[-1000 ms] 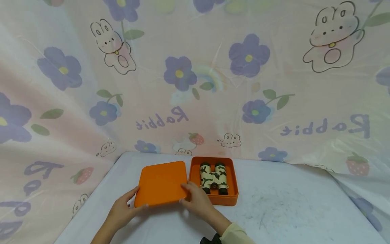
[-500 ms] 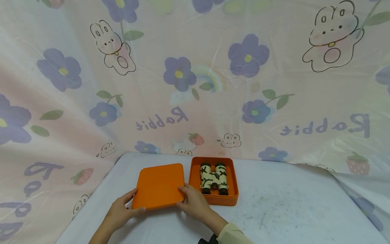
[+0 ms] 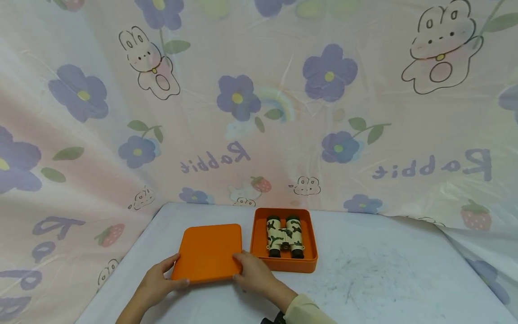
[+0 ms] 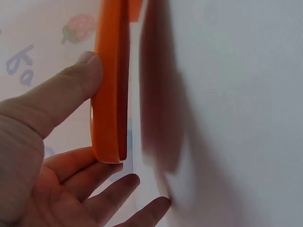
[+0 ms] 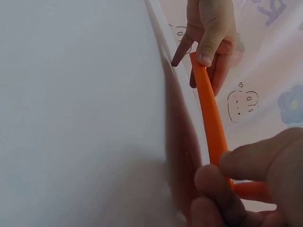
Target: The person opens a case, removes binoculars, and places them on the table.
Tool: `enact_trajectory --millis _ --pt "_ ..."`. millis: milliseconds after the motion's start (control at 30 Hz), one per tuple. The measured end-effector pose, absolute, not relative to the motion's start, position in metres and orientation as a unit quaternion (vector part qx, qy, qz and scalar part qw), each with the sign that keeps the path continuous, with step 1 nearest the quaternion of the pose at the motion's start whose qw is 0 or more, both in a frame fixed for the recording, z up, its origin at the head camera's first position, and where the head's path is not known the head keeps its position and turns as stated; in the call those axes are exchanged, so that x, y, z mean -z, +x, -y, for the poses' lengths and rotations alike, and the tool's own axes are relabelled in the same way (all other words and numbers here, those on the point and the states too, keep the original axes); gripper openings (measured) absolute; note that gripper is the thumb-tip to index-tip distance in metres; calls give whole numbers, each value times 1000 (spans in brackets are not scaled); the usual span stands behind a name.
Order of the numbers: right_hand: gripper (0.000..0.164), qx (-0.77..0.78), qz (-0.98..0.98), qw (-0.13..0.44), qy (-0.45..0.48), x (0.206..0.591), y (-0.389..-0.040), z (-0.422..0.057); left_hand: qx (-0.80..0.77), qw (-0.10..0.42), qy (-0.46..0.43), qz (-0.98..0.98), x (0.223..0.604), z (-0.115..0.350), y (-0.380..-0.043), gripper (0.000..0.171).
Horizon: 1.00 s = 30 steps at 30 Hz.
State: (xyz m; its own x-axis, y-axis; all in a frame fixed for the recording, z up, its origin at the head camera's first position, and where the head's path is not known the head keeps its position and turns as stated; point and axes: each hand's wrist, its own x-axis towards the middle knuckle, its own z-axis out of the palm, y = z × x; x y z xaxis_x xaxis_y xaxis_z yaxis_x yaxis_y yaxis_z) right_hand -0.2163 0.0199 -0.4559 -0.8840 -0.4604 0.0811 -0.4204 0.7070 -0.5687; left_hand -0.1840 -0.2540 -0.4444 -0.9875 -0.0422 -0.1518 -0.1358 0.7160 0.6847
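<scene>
Lid (image 3: 208, 254), step in hand: judged to be setting aside, left of the box (image 3: 294, 266); held low over the table (image 3: 384, 265), clear of it along the near edge.
Lid, next move: judged to call for lowering flat, then letting go gently at both near corners without a drop.
Lid, place: left of the box and just apart; contact with the table at the far edge, cannot tell.
Lid, look: plain orange, smooth, nearly square, rounded at the corners, hollow under a shallow rim; without visible marks.
Left hand (image 3: 156, 284): gripping the lid at the near left corner.
Right hand (image 3: 256, 273): gripping the lid at the near right corner; contact with the box, cannot tell.
Box: uncovered, orange, flat on the table.
Binoculars (image 3: 285, 237): lying inside the box, camouflage-patterned, black at the ends.
</scene>
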Motion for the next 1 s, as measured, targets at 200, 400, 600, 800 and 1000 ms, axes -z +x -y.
enact_trajectory --millis 200,400,600,800,1000 --pt "47 299 -922 46 -241 459 -217 -18 -361 72 -54 -928 446 255 -186 99" --pt "46 299 -922 65 -239 460 -218 -16 -346 82 -55 -933 448 254 -188 97" --pt "45 300 -923 81 -229 464 -219 -14 -329 90 -71 -937 453 251 -188 98" --pt "45 297 -924 84 -225 466 -219 -14 -314 88 -73 -943 457 252 -189 101" --pt "44 316 -916 95 -227 463 -218 -15 -304 84 -72 -946 456 250 -190 102"
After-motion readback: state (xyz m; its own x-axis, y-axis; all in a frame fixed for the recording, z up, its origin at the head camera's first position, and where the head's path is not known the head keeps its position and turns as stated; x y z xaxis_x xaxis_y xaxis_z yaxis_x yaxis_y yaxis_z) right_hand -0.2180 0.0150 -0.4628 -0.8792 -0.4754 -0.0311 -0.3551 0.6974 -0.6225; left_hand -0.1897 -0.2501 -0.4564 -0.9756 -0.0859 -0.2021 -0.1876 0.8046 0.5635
